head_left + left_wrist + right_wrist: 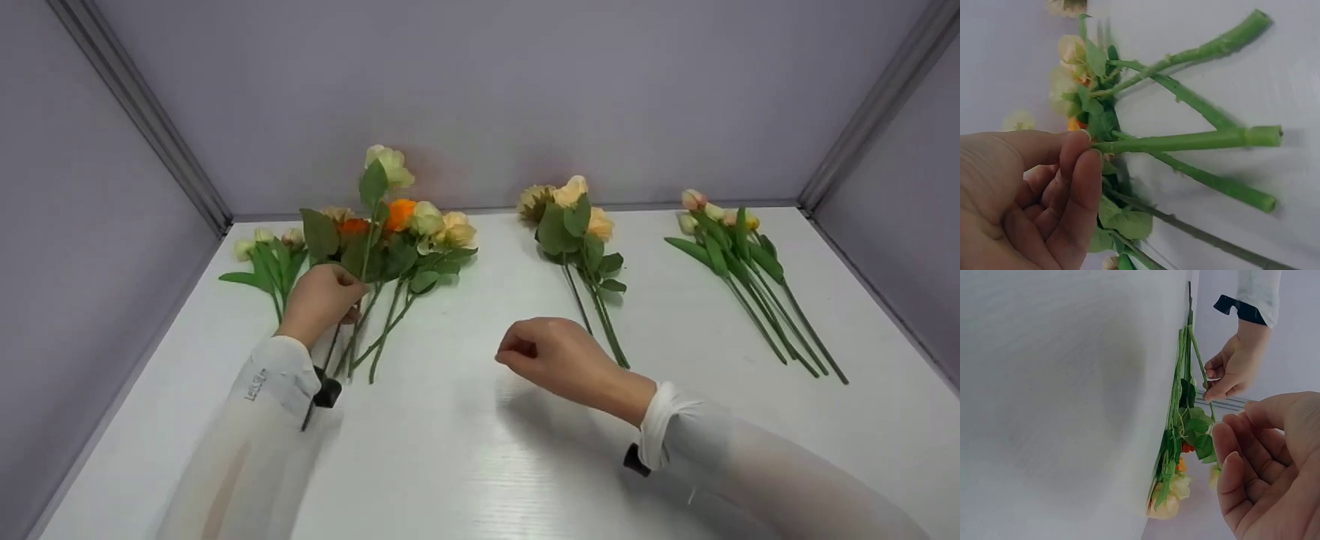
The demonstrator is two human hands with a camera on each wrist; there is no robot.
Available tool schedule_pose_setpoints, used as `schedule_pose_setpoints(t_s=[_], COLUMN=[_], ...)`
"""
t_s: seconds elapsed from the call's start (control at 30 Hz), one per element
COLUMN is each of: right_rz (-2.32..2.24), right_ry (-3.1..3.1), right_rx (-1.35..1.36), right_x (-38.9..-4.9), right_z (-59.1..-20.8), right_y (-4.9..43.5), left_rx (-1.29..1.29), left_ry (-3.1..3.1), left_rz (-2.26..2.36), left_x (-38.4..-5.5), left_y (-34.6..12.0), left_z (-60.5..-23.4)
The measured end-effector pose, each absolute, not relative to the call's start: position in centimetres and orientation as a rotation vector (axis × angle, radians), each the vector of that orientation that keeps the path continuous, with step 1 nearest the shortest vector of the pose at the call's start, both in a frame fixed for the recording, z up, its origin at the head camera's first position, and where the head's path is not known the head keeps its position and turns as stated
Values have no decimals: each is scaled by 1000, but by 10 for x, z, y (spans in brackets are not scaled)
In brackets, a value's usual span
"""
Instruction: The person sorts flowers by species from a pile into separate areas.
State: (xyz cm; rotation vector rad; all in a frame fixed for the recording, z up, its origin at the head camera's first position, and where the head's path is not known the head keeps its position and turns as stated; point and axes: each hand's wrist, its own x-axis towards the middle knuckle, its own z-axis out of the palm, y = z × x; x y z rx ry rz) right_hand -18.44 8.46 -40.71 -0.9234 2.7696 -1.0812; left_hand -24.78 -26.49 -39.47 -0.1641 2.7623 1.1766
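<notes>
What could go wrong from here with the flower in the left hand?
The left hand pinches the pale flower by its thin stem, so the flower might twist or slip. In the left wrist view, that stem overlaps other stems, so moving it could perhaps snag them and drag an orange flower.

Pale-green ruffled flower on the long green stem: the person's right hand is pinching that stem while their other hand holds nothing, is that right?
Not quite: the wrong hand is named. The head view shows the person's left hand pinching the long green stem of the pale-green ruffled flower; their other hand holds nothing.
</notes>
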Motion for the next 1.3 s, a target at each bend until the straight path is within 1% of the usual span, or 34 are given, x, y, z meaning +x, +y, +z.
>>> schedule_pose_setpoints(t_s=[0.17, 0.37, 0.57, 0.73, 0.9, 1.07, 1.17, 1.3], right_rz=[-1226, -1575, -1769, -1811, -1855, -1852, -1798, -1637], right_ry=[2737, 2631, 2563, 2478, 2420, 2436, 2501, 2601], right_rx=[-839, -661, -542, -445, -351, -292, -236, -113], right_x=[-192, -202, -209, -211, -211, -217, -229, -251], right_z=[-396, -370, -348, -346, -350, -346, -340, -338], right_y=[94, 109, 122, 131, 142, 159, 176, 204], left_rx=[-98, 109, 372, 528, 558, 581, 645, 787], left_ry=[2721, 2625, 2500, 2413, 2383, 2405, 2505, 2704], left_rz=[1393, 1608, 1720, 1745, 1739, 1662, 1497, 1155], left_x=[-238, -217, -199, -190, -189, -190, -187, -180], left_y=[-242, -185, -122, -88, -67, -57, -56, -53], left_z=[-373, -354, -351, -358, -362, -366, -369, -378])
